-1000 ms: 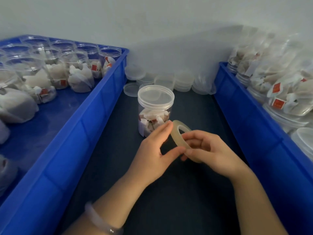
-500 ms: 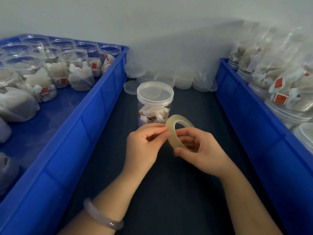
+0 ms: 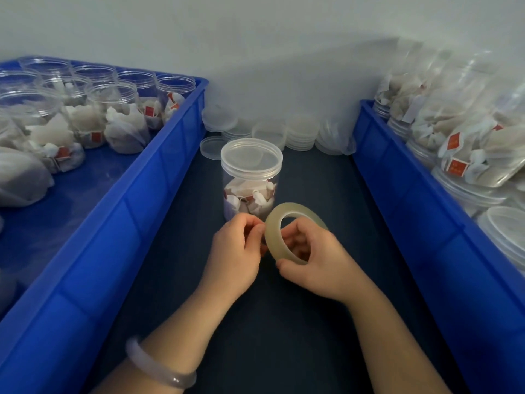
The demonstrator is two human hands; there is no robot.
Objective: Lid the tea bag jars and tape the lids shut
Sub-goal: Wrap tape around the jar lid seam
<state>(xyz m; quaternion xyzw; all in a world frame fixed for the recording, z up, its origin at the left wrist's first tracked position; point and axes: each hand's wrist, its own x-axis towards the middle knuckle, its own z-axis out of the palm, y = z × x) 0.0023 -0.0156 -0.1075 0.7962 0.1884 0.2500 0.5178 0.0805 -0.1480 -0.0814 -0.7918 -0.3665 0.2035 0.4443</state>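
At the centre of the frame, on the dark table top (image 3: 284, 322), a clear round plastic jar (image 3: 250, 194) of tea bags stands upright with its translucent plastic lid (image 3: 251, 156) on, and I can see no tape on the seam. Just below it the right hand (image 3: 312, 260) holds a yellowish translucent tape roll (image 3: 272, 237), fingers curled through its hole. The left hand (image 3: 237, 251) pinches thumb and forefinger narrowly at the roll's left edge, seemingly picking for the tape end; whether any strip is free cannot be told. So this jar looks lidded but untaped. The blue plastic crate at upper left (image 3: 159, 177) holds many open jars (image 3: 113, 98) yet to do. The blue plastic crate at right (image 3: 397, 180) holds lidded jars (image 3: 468, 155), taped or not I cannot tell. Spare clear lids (image 3: 301, 132) stack at top centre. The crate walls fence a lane, with free room on both sides of the jar and below the hands.
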